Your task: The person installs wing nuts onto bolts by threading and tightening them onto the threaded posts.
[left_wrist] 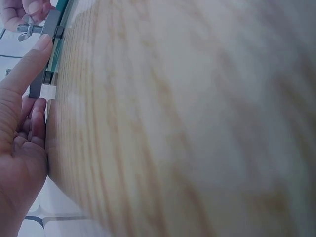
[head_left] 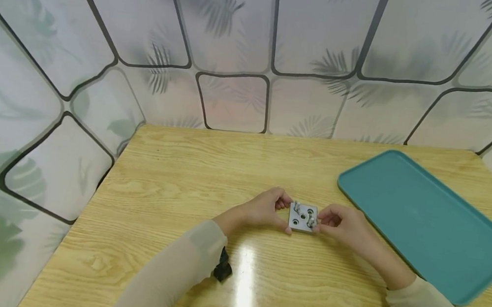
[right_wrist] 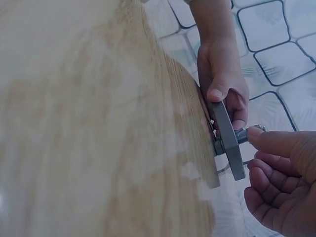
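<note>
A small square metal plate [head_left: 302, 226] with several holes is propped just above the wooden table. Two bolts with wing nuts stand on it, one wing nut [head_left: 296, 206] at the upper left and another [head_left: 311, 222] at the lower right. My left hand [head_left: 263, 208] grips the plate's left edge between thumb and fingers. At the right edge, my right hand [head_left: 346, 225] has its thumb and curled fingers at the lower-right wing nut. The right wrist view shows that thumb on the bolt's end, partly hiding the nut. Bolt heads [right_wrist: 218, 145] stick out under the plate.
A teal tray [head_left: 418, 214] lies at an angle on the right side of the wooden table [head_left: 172, 176]. Patterned cloth [head_left: 239, 34] hangs behind the table and to its left. Black wrist cameras [head_left: 223, 266] sit at both cuffs.
</note>
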A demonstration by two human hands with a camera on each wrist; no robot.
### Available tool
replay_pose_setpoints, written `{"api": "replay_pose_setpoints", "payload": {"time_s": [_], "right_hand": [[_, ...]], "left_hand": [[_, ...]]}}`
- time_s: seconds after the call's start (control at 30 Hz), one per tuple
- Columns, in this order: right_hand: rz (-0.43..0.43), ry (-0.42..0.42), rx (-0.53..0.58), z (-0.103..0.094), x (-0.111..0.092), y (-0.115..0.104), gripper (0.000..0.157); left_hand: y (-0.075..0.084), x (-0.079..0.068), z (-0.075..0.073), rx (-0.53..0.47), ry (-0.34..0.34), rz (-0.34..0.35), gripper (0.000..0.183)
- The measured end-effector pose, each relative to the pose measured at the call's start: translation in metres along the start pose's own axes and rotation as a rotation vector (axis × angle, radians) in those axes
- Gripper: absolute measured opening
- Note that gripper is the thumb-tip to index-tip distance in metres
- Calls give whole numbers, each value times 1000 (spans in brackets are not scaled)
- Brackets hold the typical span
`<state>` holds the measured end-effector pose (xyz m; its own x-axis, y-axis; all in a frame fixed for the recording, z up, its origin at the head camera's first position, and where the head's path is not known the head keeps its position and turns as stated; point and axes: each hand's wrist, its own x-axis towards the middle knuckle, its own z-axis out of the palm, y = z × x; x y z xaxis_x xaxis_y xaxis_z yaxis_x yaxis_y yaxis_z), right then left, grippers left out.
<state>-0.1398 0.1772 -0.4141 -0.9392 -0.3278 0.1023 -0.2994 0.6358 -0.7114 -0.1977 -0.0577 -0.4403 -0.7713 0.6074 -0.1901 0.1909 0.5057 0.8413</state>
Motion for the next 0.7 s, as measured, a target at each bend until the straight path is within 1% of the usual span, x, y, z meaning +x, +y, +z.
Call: {"api": "replay_pose_setpoints", "payload": {"time_s": [0.1, 0.23, 0.47, 0.6, 0.7], "right_hand": [[21, -19, 9, 0, 2, 1, 23], [25, -31, 4, 2, 6, 2, 26], [11, -34, 3, 4, 8, 1, 22], [7, -35, -12, 2, 4, 1, 20], [-8, -53, 4, 1, 0, 1, 17]], "left_hand": [[0, 0, 0, 2, 1, -3, 67], [0, 0, 0, 2, -2, -5, 67], [1, 0, 0, 8, 1, -4, 67], [2, 0, 0, 6, 2, -6, 66], [3, -1, -1, -3, 1, -12, 67]]}}
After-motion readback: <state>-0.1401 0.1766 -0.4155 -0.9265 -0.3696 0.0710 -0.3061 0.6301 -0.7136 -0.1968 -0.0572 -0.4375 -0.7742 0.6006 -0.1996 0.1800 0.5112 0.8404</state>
